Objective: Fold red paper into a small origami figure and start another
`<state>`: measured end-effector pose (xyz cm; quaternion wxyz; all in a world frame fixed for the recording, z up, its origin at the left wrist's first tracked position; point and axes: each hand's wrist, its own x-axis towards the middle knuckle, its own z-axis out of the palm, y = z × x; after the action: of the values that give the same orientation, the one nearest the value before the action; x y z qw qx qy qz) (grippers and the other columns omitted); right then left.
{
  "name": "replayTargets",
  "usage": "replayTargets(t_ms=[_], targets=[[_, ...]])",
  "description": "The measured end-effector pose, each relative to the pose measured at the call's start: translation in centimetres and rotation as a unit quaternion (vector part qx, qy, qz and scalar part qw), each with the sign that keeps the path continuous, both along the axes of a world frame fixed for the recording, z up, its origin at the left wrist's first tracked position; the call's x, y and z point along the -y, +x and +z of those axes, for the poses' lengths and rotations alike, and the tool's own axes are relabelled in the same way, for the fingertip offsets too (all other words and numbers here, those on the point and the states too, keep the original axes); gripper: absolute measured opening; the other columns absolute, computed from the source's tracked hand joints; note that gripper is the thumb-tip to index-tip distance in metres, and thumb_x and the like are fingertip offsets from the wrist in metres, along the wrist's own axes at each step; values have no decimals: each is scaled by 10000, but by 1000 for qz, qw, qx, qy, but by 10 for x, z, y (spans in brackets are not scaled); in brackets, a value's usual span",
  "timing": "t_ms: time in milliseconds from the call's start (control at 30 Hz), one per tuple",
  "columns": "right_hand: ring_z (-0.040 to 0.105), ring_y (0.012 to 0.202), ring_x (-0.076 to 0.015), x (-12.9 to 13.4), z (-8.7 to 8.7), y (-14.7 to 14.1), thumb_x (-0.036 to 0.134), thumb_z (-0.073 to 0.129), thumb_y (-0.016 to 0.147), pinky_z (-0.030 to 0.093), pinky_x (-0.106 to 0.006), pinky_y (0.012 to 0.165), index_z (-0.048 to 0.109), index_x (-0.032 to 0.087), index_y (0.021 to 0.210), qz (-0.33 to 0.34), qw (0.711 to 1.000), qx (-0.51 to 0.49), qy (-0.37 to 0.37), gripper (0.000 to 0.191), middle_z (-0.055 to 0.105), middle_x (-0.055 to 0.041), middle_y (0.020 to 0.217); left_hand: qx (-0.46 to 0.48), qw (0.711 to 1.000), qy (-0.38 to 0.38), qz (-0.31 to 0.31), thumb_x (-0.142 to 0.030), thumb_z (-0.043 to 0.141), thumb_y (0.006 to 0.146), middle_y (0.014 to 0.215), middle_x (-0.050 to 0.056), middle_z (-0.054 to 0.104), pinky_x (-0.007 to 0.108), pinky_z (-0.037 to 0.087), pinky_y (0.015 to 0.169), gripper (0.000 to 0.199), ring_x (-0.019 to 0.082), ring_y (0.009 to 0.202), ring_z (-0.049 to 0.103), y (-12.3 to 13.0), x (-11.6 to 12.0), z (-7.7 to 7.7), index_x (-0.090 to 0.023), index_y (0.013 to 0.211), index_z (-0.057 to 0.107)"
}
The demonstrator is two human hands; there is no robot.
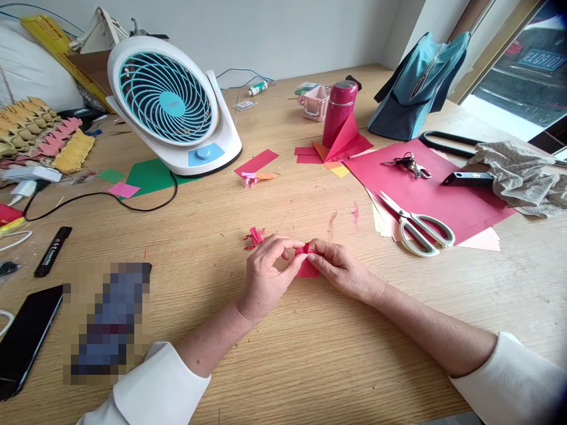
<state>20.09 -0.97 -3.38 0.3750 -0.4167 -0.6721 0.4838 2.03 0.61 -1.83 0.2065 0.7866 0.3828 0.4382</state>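
Note:
A small piece of red paper (307, 270), partly folded at its top, is held between my two hands just above the wooden table. My left hand (271, 268) pinches its upper left part between thumb and index finger. From the other side, my right hand (340, 268) grips the upper right part with thumb and fingertips. The fingers hide some of the folds. Just beyond my left hand lies a small folded red paper figure (254, 237). Farther back, a pink and orange folded paper figure (257, 178) rests by a red paper strip (257, 162).
Scissors (416, 224) and keys (410, 164) lie on large red paper (469, 203) at right. A fan (172, 106) stands back left, its black cord on the table. A red flask (339, 112) and blue bag (416, 88) stand behind. A marker (53, 251) and phone (29, 339) lie left.

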Motion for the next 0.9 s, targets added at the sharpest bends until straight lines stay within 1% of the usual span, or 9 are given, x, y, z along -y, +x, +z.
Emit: replayTargets(t_ms=[67,167,267,400,500,767,833,900], targets=[[479,674,-123,0,0,0,398,439,1015,401,-239,637,544,187,870,1,1000,-3,-1,277,532,8,747,3,1000,3,-2,-145,681,859,818,4,665,284,490,767,94,127,697,569,0,0,0,-207,927,663],[498,684,-123,1,2,0,374,440,1016,404,-237,645,566,180,899,0,1000,2,-4,259,552,4,758,12,1000,-15,-5,-116,694,835,812,-1,651,284,486,781,110,120,691,555,0,-2,1,-198,892,648],[513,703,-124,1,3,0,348,445,1015,408,-236,657,582,171,918,0,1000,2,-8,244,568,-3,777,23,999,-34,-17,-90,695,815,813,1,644,272,475,747,126,116,689,539,0,-4,1,-189,864,633],[511,699,-121,2,2,0,327,450,1010,404,-233,649,582,169,912,-3,1000,-3,-4,229,569,-3,776,31,996,-52,-58,-88,676,825,843,16,647,256,459,695,115,120,718,540,-1,-7,1,-181,837,610],[512,688,-122,2,1,0,314,452,1004,402,-234,642,585,170,904,-4,1000,3,1,220,568,-1,763,26,995,-56,-84,-90,665,833,806,9,635,256,449,676,111,121,715,543,-3,-10,1,-180,834,601],[535,688,-128,1,0,0,272,460,989,413,-239,647,597,168,921,-3,1000,23,11,185,593,-8,763,-3,982,-35,-186,-82,658,856,845,16,658,283,485,772,118,136,806,602,-15,-24,8,-185,846,602],[532,684,-127,1,0,0,269,460,988,412,-239,643,599,166,912,-3,1000,25,10,189,588,-7,754,-18,979,-30,-202,-90,651,869,852,17,660,292,485,797,103,139,822,606,-17,-26,10,-185,857,611],[534,692,-129,2,1,0,267,458,988,416,-240,649,598,165,905,-3,1000,25,9,192,593,-10,760,-29,978,-26,-205,-98,649,876,851,17,658,293,482,800,92,137,816,604,-18,-27,11,-184,868,618]])
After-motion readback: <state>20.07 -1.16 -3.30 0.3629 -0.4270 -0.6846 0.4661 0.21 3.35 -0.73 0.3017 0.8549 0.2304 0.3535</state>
